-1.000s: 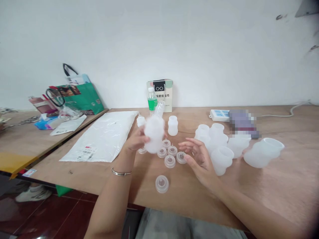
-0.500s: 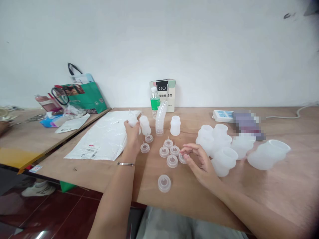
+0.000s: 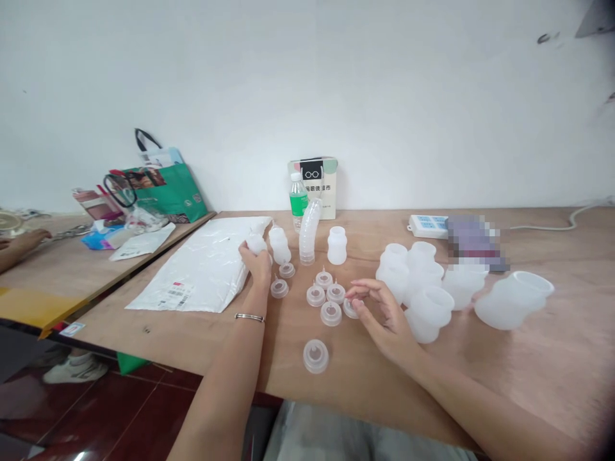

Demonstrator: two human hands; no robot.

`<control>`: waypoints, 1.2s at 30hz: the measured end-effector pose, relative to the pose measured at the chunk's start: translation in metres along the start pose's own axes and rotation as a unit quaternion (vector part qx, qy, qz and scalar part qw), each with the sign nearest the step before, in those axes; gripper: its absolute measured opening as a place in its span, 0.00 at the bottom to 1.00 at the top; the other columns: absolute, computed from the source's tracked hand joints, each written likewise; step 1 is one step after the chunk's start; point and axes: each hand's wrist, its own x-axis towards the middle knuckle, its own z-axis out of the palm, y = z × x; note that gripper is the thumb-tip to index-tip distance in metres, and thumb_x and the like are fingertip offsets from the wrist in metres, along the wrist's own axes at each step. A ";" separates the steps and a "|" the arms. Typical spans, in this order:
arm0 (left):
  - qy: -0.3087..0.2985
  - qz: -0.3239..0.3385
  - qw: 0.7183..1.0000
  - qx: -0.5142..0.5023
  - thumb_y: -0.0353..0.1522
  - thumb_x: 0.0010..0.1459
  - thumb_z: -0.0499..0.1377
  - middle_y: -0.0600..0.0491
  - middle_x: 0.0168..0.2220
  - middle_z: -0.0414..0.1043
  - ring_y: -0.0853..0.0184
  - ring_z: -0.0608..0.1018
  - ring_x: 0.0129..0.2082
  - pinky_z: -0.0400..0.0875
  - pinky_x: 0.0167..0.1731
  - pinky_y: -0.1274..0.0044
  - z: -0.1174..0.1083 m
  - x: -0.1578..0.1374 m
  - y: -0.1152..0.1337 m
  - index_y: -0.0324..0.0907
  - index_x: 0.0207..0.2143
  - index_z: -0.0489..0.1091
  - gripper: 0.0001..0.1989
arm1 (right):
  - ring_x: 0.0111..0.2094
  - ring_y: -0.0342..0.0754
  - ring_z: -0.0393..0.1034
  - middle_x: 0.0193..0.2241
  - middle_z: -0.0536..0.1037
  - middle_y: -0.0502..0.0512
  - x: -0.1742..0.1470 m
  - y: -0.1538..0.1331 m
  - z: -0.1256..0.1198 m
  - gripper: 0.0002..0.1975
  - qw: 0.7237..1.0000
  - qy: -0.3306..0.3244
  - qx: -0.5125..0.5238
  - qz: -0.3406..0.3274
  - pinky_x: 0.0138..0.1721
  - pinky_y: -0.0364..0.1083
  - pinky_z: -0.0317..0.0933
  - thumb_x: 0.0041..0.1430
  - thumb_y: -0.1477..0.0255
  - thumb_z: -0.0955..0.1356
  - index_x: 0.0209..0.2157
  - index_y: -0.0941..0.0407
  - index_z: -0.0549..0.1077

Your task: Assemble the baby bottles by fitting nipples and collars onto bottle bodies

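Left hand: fingers clamped round white bottle, near right edge of plastic bag. Right hand: fingers apart beside clear cap on bench; contact unclear.

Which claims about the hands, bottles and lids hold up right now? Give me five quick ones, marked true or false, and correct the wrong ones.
1. The left hand is around a frosted bottle. True.
2. The right hand is clenched around a bottle. False: it is partly open beside the rightmost clustered lid; whether it touches that lid is unclear.
3. A silver bracelet is on the left wrist. True.
4. The green-labelled bottle stands behind the glasses-print paper bag. False: it stands in front of the bag.
5. The lone lid lies nearer the table's front edge than the other lids do. True.
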 end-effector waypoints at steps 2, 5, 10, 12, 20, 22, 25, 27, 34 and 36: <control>0.056 0.044 0.997 -0.002 0.23 0.46 0.51 0.43 0.55 0.56 0.60 0.60 0.59 0.50 0.60 0.65 -0.005 -0.006 0.011 0.41 0.52 0.52 0.28 | 0.41 0.48 0.71 0.37 0.75 0.56 0.000 0.001 0.000 0.10 1.000 0.002 0.000 -0.003 0.46 0.51 0.65 0.63 0.68 0.63 0.46 0.53 0.63; 0.113 0.165 0.980 -0.011 0.23 0.45 0.51 0.44 0.59 0.50 0.60 0.54 0.62 0.43 0.63 0.65 -0.012 -0.017 0.030 0.41 0.51 0.53 0.28 | 0.41 0.48 0.71 0.37 0.74 0.55 0.000 0.003 0.000 0.11 1.000 0.001 -0.012 0.000 0.45 0.51 0.66 0.63 0.69 0.63 0.46 0.53 0.62; -0.043 0.451 0.891 -0.024 0.27 0.51 0.54 0.43 0.51 0.61 0.58 0.65 0.54 0.58 0.56 0.63 -0.011 -0.039 0.052 0.39 0.48 0.58 0.20 | 0.48 0.52 0.68 0.46 0.73 0.58 0.000 0.005 0.002 0.14 0.988 -0.090 -0.126 -0.013 0.49 0.54 0.64 0.60 0.72 0.64 0.49 0.52 0.63; -0.171 0.477 0.862 -0.012 0.28 0.55 0.53 0.45 0.48 0.66 0.60 0.69 0.50 0.63 0.53 0.65 -0.009 -0.049 0.059 0.40 0.50 0.60 0.18 | 0.52 0.54 0.65 0.49 0.72 0.58 0.001 0.004 0.003 0.17 0.975 -0.135 -0.168 -0.052 0.51 0.57 0.62 0.59 0.75 0.64 0.50 0.52 0.63; -0.368 0.378 0.849 0.037 0.30 0.58 0.52 0.43 0.50 0.66 0.61 0.70 0.51 0.66 0.50 0.67 0.023 -0.072 0.090 0.39 0.54 0.59 0.20 | 0.46 0.56 0.68 0.45 0.74 0.59 -0.001 0.004 0.008 0.16 0.949 -0.182 -0.238 -0.102 0.47 0.57 0.65 0.56 0.79 0.65 0.46 0.53 0.65; -0.400 0.320 0.855 0.080 0.30 0.56 0.54 0.40 0.55 0.62 0.58 0.68 0.54 0.63 0.53 0.66 0.039 -0.073 0.095 0.37 0.57 0.55 0.25 | 0.45 0.55 0.68 0.44 0.74 0.59 -0.002 0.005 0.009 0.16 0.947 -0.188 -0.241 -0.100 0.45 0.57 0.66 0.55 0.80 0.64 0.45 0.54 0.64; -0.412 0.234 0.871 0.126 0.30 0.53 0.57 0.36 0.57 0.60 0.54 0.67 0.56 0.60 0.56 0.63 0.062 -0.071 0.098 0.34 0.57 0.54 0.29 | 0.45 0.56 0.68 0.44 0.73 0.60 -0.003 0.006 0.011 0.13 0.942 -0.201 -0.249 -0.100 0.45 0.56 0.66 0.55 0.81 0.64 0.43 0.55 0.64; -0.409 0.204 0.879 0.137 0.30 0.50 0.60 0.36 0.52 0.64 0.51 0.69 0.54 0.62 0.53 0.62 0.074 -0.070 0.096 0.33 0.54 0.57 0.29 | 0.46 0.56 0.67 0.44 0.72 0.61 -0.003 0.007 0.012 0.12 0.938 -0.206 -0.259 -0.101 0.45 0.57 0.66 0.55 0.82 0.64 0.41 0.55 0.64; -0.392 0.192 0.896 0.078 0.30 0.44 0.65 0.42 0.40 0.72 0.52 0.75 0.42 0.69 0.43 0.63 0.085 -0.071 0.093 0.36 0.40 0.65 0.20 | 0.40 0.55 0.69 0.42 0.70 0.61 -0.006 0.012 0.015 0.12 0.923 -0.226 -0.299 -0.090 0.39 0.55 0.69 0.55 0.83 0.63 0.40 0.56 0.62; -0.357 0.211 0.909 0.029 0.33 0.48 0.63 0.45 0.42 0.71 0.56 0.74 0.44 0.68 0.45 0.65 0.076 -0.072 0.106 0.39 0.43 0.63 0.20 | 0.40 0.54 0.69 0.42 0.70 0.61 -0.006 0.013 0.014 0.12 0.930 -0.224 -0.282 -0.081 0.38 0.54 0.69 0.55 0.84 0.61 0.40 0.56 0.61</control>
